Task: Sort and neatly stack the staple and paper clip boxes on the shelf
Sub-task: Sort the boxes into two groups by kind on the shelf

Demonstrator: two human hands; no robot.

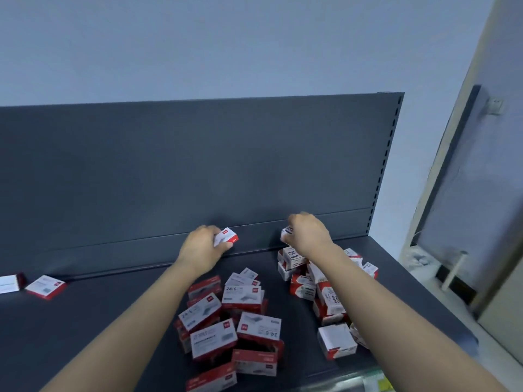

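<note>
While both arms reach toward the back of the dark shelf [85, 321], the left hand [202, 248] pinches a small red-and-white box [226, 236] and the right hand [307, 232] has its fingers curled round another box [286, 233] atop the paper clip boxes [317, 287]. The messy pile of staple boxes [229, 321] sits between the forearms, nearer than both hands, and two loose boxes [45, 286] lie way off left of the left hand.

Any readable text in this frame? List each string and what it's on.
"24/6": staple box, pile centre; again, upside down, on the nearer staple box.
"PAPER CLIPS": paper clip box just below the right hand.
All other print: too blurred to read.
</note>
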